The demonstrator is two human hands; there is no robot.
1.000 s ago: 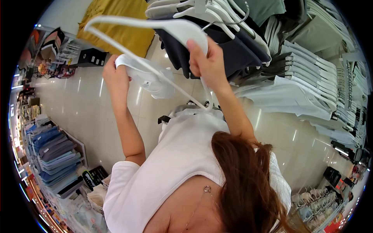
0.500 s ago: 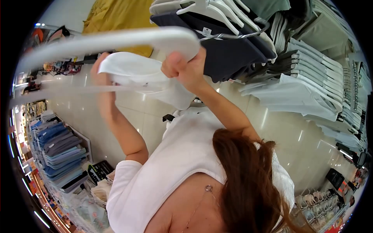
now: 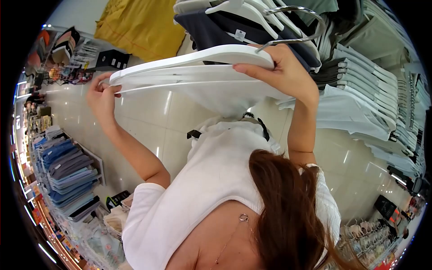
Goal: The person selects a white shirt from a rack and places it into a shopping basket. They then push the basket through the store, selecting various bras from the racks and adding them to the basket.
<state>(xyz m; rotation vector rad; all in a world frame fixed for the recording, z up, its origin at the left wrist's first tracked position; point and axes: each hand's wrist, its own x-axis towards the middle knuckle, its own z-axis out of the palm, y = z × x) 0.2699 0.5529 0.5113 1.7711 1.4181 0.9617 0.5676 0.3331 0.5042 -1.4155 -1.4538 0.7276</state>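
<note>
A white hanger (image 3: 189, 55) with a metal hook spans the space between my hands, roughly level. A thin white garment (image 3: 211, 92) hangs below it. My right hand (image 3: 281, 69) grips the hanger near its hook, thumb along the near side. At the hanger's left end, my left hand (image 3: 104, 92) pinches the garment's edge between thumb and fingers. The garment's lower part drops in front of my body.
Dark shirts (image 3: 252, 54) on white hangers hang just beyond my right hand. White and grey garments (image 3: 355, 108) fill a rack at right. Folded jeans (image 3: 67, 171) lie in stacks at lower left. A yellow garment (image 3: 139, 27) hangs at top left.
The hanger has swung down and right from its raised, blurred position and now lies between both hands. My right hand moved right, my left hand slightly left, and the garment is stretched wider.
</note>
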